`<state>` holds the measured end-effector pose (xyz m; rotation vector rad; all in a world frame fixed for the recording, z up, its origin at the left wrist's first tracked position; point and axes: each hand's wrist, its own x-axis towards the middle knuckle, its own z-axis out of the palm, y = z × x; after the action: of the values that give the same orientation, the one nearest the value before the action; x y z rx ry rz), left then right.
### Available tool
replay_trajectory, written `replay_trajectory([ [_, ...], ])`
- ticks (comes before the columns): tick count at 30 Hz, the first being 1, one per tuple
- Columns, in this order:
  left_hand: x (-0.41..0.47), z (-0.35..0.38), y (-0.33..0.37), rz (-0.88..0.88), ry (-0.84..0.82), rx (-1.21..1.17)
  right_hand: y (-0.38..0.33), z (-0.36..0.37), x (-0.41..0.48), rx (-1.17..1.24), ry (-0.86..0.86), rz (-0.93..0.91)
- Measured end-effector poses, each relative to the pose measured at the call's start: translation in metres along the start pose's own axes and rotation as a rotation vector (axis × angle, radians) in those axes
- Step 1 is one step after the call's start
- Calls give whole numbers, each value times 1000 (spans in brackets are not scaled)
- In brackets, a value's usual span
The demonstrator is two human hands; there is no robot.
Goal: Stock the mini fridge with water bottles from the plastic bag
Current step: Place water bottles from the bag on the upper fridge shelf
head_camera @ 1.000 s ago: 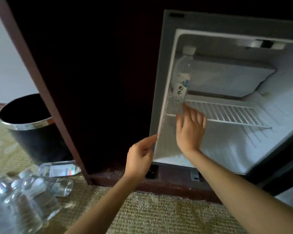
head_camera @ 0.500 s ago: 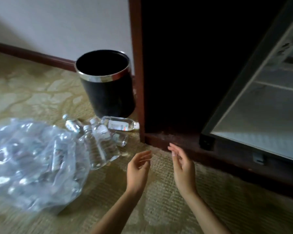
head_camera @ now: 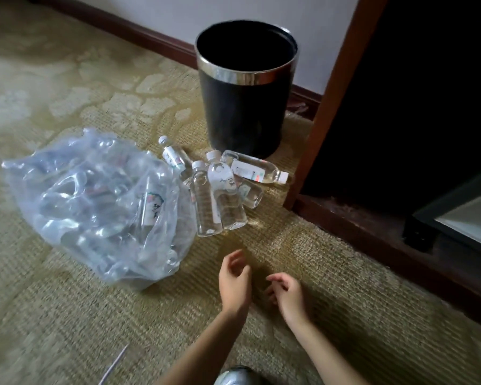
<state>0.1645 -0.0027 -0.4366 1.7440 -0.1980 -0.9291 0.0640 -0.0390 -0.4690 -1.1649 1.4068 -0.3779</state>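
Note:
A clear plastic bag (head_camera: 95,207) full of water bottles lies on the carpet at the left. Several loose clear bottles (head_camera: 222,190) with white caps lie just right of it, in front of the bin. Only the lower left corner of the mini fridge (head_camera: 461,215) shows at the right edge, inside the dark cabinet. My left hand (head_camera: 233,279) and my right hand (head_camera: 286,295) hover low over the carpet, below the loose bottles. Both are empty with fingers loosely curled and apart.
A black waste bin (head_camera: 245,87) with a chrome rim stands behind the bottles, against the wall. The dark wooden cabinet frame (head_camera: 333,101) and its base board (head_camera: 372,234) run along the right. A shoe tip (head_camera: 233,376) shows at the bottom edge.
One second ago my right hand set a bottle inside the fridge. My view has since swung left and down to the bag, and both empty hands have come down over the carpet.

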Motion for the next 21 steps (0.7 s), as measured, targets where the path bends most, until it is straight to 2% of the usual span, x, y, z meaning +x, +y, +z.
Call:
replay_trajectory([
  [5, 30, -7, 33, -1, 32, -96, -11, 16, 8, 66, 150, 45],
  [10, 44, -23, 61, 27, -4, 11, -37, 26, 0, 38, 7, 13],
  [16, 74, -37, 85, 121, -7, 294, -82, 46, 11, -52, -17, -211],
  [21, 102, -47, 113, 131, -22, 258, -103, 68, 38, -170, -17, -188],
])
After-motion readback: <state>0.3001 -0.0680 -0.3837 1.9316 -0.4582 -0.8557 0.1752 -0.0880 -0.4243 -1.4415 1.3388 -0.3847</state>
